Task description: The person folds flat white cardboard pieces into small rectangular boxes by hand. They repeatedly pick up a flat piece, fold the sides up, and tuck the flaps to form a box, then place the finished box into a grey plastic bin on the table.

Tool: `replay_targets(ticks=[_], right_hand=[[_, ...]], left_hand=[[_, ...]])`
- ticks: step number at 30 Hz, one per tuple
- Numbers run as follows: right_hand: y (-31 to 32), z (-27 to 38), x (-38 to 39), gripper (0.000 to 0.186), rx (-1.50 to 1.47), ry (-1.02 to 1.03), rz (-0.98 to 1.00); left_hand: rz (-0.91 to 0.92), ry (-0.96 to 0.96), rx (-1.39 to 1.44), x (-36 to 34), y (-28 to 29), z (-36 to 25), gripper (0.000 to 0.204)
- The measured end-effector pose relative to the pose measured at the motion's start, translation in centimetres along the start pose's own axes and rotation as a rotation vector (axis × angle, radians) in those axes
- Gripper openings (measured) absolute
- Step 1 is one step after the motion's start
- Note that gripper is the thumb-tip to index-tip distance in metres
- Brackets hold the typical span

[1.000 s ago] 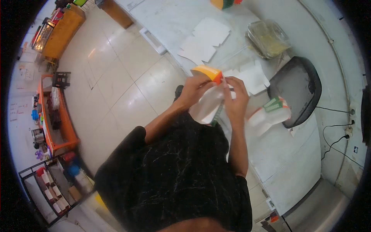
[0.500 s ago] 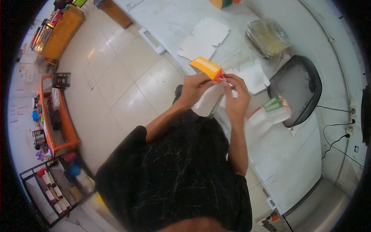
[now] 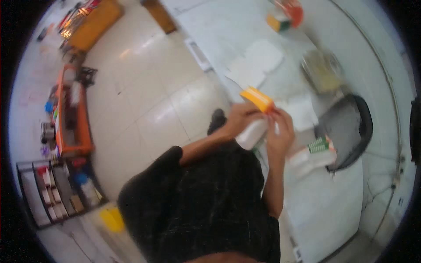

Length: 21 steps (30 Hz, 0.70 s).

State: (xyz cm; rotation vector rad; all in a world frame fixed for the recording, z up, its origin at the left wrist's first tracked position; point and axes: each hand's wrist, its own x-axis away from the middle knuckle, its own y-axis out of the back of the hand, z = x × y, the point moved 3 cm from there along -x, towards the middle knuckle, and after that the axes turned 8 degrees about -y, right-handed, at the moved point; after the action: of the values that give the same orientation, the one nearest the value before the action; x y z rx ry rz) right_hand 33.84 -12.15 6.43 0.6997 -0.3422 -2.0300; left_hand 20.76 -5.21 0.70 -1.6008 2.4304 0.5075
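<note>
Partly, left hand and right hand hide the blurry carton they hold.

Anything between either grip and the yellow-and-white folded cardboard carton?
Nothing visible: the left grip and right grip are both on the yellow-and-white folded cardboard carton. Blur hides exact fingertip contact.

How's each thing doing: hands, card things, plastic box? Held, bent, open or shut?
Orange-and-white carton: held, bent
Left hand: gripping the carton
Right hand: gripping the carton
White card pieces: spread out, unheld
Green-marked cardboard: lying, unheld
Clear plastic box: unheld; too blurred to tell open or shut
</note>
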Motion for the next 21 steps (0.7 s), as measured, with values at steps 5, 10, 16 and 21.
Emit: replay_targets(ticks=[5,10,16,21], right_hand=[[-0.1,-0.9,0.6,0.014,-0.155,-0.082,-0.033],[-0.7,-1.0,0.7,0.013,-0.239,-0.164,-0.034],[-1.0,-0.1,1.6,0.017,-0.178,-0.023,-0.054],[-3.3,-0.2,3.0,0.038,0.087,0.239,-0.063]], left_hand=[[0.095,0.090,0.184,0.4,-0.3,1.2,0.023],[0.080,0.259,0.211,-0.2,0.5,-1.1,0.021],[0.005,0.150,0.299,0.0,0.0,-1.0,0.022],[0.001,0.222,0.375,-0.7,-0.5,0.2,0.021]])
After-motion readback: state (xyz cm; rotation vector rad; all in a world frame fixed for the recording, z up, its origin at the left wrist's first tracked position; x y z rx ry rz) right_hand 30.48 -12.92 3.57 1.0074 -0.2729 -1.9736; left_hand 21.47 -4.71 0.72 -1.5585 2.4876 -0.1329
